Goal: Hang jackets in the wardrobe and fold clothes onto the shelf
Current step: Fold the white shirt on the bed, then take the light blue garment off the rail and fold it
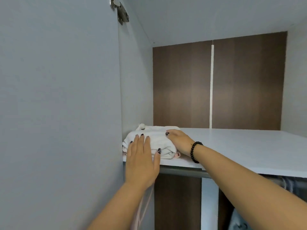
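On the white shelf (232,146), tucked into its left corner against the wardrobe wall (134,88), lay a folded white garment (157,143), the left hand (141,161) pressing flat-fingered on its front while the right hand (179,140) apparently cupped its side, fingers hidden.

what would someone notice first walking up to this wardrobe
Two hands on a folded white garment at the shelf's left end: the left hand lies flat on it, and the right hand, with a black bead bracelet, cups its side. Behind stands a brown back panel.
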`<state>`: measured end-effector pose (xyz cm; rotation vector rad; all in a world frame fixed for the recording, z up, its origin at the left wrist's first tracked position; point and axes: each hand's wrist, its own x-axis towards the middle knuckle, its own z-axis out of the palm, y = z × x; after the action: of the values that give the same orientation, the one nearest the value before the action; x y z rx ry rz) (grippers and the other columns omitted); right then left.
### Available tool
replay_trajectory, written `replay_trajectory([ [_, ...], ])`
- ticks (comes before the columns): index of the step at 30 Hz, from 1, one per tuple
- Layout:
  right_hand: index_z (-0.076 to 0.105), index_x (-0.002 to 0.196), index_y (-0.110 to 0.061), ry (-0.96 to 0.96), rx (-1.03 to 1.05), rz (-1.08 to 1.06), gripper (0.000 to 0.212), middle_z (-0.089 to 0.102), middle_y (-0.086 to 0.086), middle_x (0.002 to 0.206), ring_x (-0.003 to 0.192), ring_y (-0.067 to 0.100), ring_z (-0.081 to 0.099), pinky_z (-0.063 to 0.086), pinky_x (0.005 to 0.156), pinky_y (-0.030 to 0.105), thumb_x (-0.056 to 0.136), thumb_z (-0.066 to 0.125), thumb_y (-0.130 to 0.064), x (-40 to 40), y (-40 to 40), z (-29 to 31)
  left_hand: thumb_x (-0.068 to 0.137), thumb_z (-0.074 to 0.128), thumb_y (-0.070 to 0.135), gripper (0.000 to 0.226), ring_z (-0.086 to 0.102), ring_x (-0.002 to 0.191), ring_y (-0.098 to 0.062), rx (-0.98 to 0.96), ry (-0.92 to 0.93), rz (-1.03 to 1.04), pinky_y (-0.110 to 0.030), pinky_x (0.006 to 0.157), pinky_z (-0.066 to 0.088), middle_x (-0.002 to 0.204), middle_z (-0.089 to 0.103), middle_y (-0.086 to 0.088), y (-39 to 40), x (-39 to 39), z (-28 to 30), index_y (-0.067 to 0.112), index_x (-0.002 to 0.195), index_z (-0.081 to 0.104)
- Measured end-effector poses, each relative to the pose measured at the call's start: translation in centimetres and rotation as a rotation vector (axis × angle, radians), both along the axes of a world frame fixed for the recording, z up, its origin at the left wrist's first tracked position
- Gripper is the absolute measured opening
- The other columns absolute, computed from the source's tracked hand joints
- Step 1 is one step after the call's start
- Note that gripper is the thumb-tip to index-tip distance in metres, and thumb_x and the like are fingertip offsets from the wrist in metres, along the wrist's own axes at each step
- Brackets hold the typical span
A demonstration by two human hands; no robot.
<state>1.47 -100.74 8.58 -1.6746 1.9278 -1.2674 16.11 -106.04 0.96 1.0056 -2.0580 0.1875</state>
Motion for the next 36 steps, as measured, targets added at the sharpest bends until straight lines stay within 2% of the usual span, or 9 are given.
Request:
replay_trajectory([
  [3,0.041,0.138,-0.014,-0.034,-0.066,-0.109,0.040,0.049,0.006,0.132,0.114,0.023,0.052,0.045,0.097,0.035,0.100,0.044,-0.026,1.7,3.1,-1.6,0.102,0.031,0.042,0.057,0.000,0.150,-0.020,0.042,0.060,-0.065,-0.034,0.121,0.003,0.163,0.008,-0.005,1.9,0.9,0.6,0.017,0.152,0.023],
  [6,0.020,0.150,-0.023,-0.040,-0.208,-0.189,0.059,0.034,0.000,0.151,0.132,0.017,0.038,0.031,0.102,0.024,0.098,0.048,-0.026,3.6,7.1,-3.3,0.100,0.042,0.028,0.048,0.000,0.150,-0.019,0.081,0.247,-0.223,-0.031,0.118,0.006,0.163,0.010,-0.003,5.4,1.9,-0.1,0.019,0.147,0.035],
  [12,0.028,0.144,-0.034,-0.042,-0.404,-0.298,0.056,0.046,-0.017,0.133,0.113,-0.014,0.042,0.028,0.086,0.000,0.096,0.053,-0.020,7.5,18.1,-10.4,0.099,0.046,0.024,0.042,0.007,0.148,-0.010,0.151,0.302,-0.453,-0.029,0.118,0.013,0.159,0.020,0.003,12.7,2.4,-3.8,0.020,0.140,0.043],
  [17,0.044,0.131,-0.033,-0.106,-0.410,-0.544,0.044,0.051,-0.015,0.129,0.122,0.003,0.045,0.035,0.099,0.022,0.093,0.057,-0.015,8.5,27.8,-15.9,0.101,0.043,0.027,0.038,0.005,0.130,0.026,0.263,0.185,-0.705,0.001,0.103,0.004,0.152,0.025,0.021,18.1,3.3,-7.4,0.033,0.138,0.046],
  [19,0.050,0.130,-0.028,-0.075,-0.382,-0.644,0.040,0.052,-0.013,0.131,0.118,0.001,0.046,0.035,0.097,0.019,0.092,0.058,-0.016,8.7,31.6,-17.5,0.101,0.041,0.028,0.038,0.005,0.123,0.034,0.319,0.127,-0.803,0.010,0.093,0.004,0.146,0.027,0.028,21.1,3.5,-8.9,0.036,0.138,0.046],
  [22,0.052,0.125,-0.033,-0.061,-0.331,-0.759,0.035,0.051,-0.016,0.125,0.102,-0.010,0.050,0.040,0.083,0.007,0.093,0.058,-0.020,8.9,37.5,-19.6,0.101,0.039,0.031,0.037,0.017,0.126,0.028,0.390,0.061,-0.939,0.009,0.095,0.011,0.141,0.029,0.034,26.4,3.2,-11.0,0.037,0.137,0.048],
  [27,0.048,0.121,-0.036,0.039,-0.174,-0.931,0.035,0.046,-0.031,0.110,0.099,-0.018,0.045,0.032,0.086,0.007,0.090,0.061,-0.027,9.9,48.5,-22.7,0.102,0.039,0.037,0.033,0.024,0.123,0.026,0.450,-0.100,-1.090,0.005,0.097,0.013,0.141,0.033,0.034,35.4,1.9,-14.0,0.041,0.134,0.047],
  [30,0.050,0.128,-0.029,0.037,-0.061,-1.059,0.038,0.049,-0.019,0.121,0.109,-0.005,0.041,0.032,0.095,0.017,0.091,0.060,-0.027,10.9,55.8,-24.9,0.102,0.040,0.035,0.034,0.019,0.120,0.030,0.485,-0.169,-1.185,0.006,0.097,0.010,0.134,0.031,0.040,41.7,0.8,-15.5,0.040,0.135,0.045],
  [36,0.047,0.128,-0.032,-0.077,0.132,-1.200,0.039,0.048,-0.017,0.123,0.115,0.001,0.044,0.035,0.096,0.019,0.091,0.059,-0.025,14.8,70.4,-28.3,0.101,0.042,0.037,0.051,0.010,0.115,0.038,0.571,-0.305,-1.363,0.010,0.090,0.007,0.137,0.026,0.038,56.3,-0.3,-18.9,0.046,0.147,0.024],
])
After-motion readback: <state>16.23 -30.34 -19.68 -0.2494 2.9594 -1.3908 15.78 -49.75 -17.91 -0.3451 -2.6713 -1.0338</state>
